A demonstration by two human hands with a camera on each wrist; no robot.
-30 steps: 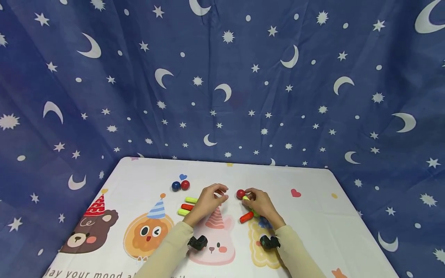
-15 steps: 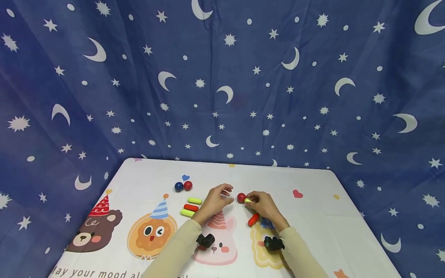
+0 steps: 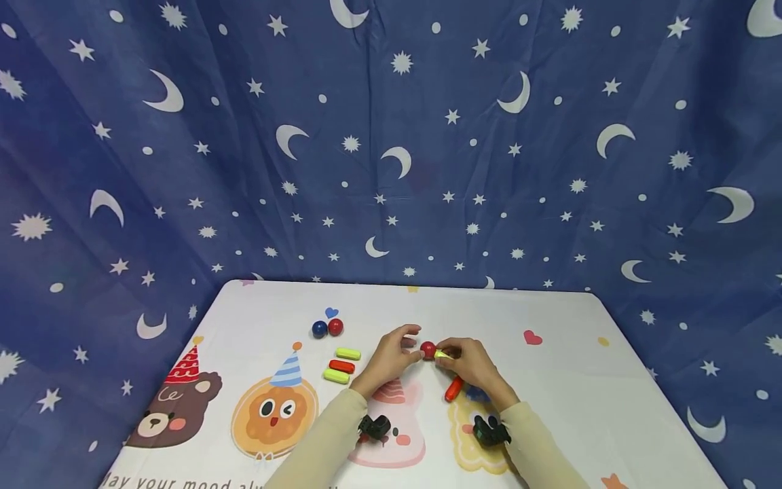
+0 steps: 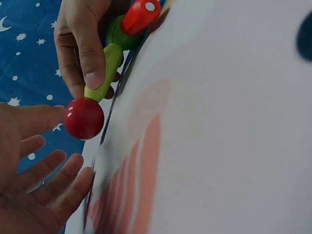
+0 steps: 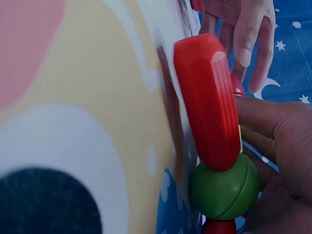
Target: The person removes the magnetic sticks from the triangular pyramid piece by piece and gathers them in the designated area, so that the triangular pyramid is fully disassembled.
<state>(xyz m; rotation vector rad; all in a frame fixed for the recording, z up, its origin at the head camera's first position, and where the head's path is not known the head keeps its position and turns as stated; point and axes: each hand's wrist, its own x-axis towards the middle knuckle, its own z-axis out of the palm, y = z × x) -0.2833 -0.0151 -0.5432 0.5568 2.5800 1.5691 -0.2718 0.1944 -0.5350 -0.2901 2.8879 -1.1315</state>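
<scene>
I have the right hand (image 3: 472,361) pinching the yellow-green rod (image 4: 113,57), the red ball (image 4: 84,118) just beyond its fingertips. I'd steady that ball lightly with the loosely spread left hand (image 3: 389,358); thumb contact is unclear.

A blue star-and-moon curtain (image 3: 427,122) hangs behind a white cartoon-printed tablecloth (image 3: 580,387).

Plain cream sleeves (image 3: 325,439) are being worn, ending short of the bare left hand (image 3: 391,356) and bare right hand (image 3: 473,363). A small, blocky black camera (image 3: 375,426) is being worn on the left side, a second camera (image 3: 491,430) on the right.
</scene>
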